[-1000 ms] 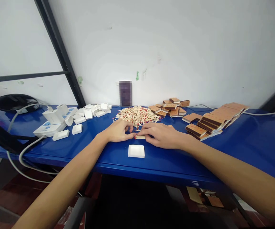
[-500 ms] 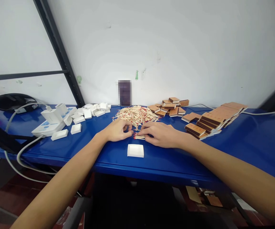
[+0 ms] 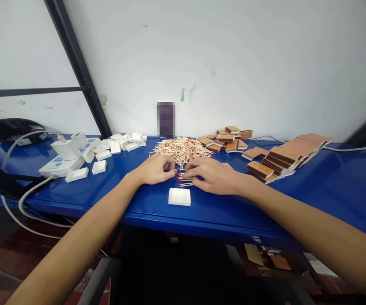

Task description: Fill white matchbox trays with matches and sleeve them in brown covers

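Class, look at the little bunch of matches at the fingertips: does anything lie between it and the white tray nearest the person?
Nothing visible does. The bunch of matches lies between the left hand and right hand, and only bare blue table separates it from the white tray.

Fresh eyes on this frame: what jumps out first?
First the two hands meeting mid-table: left hand and right hand, both at a small bunch of red-tipped matches lying on the blue table. Just behind them sits a loose pile of matches, and in front a single white tray. Brown matchbox sleeves are stacked to the right, and white trays are scattered to the left.
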`<action>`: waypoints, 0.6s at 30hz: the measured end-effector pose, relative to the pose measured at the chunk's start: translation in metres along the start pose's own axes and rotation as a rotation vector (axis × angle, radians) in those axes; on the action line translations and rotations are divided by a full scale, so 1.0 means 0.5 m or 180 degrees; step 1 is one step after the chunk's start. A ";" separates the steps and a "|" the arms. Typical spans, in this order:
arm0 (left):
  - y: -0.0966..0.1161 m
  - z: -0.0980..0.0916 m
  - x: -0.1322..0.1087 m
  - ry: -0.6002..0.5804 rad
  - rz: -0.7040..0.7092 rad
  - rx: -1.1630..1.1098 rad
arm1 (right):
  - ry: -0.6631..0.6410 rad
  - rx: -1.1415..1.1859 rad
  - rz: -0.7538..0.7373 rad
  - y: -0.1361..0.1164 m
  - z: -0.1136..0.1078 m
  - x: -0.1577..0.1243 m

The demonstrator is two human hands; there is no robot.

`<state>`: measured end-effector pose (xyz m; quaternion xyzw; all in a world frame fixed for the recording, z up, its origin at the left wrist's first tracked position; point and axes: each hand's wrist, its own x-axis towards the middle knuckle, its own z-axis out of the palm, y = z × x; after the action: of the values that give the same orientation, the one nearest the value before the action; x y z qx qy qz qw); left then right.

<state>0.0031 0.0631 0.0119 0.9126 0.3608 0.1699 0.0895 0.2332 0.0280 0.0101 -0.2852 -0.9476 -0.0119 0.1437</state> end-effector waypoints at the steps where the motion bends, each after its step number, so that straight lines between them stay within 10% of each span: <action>1: 0.000 0.000 0.000 0.0005 -0.0002 0.0004 | -0.0007 0.0019 0.0028 0.000 0.001 0.000; 18: -0.002 0.000 -0.002 0.0062 0.0053 0.0011 | 0.0141 0.0054 -0.0037 -0.005 0.002 -0.001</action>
<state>0.0019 0.0634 0.0114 0.9141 0.3544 0.1789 0.0830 0.2323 0.0258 0.0092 -0.2781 -0.9458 -0.0110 0.1671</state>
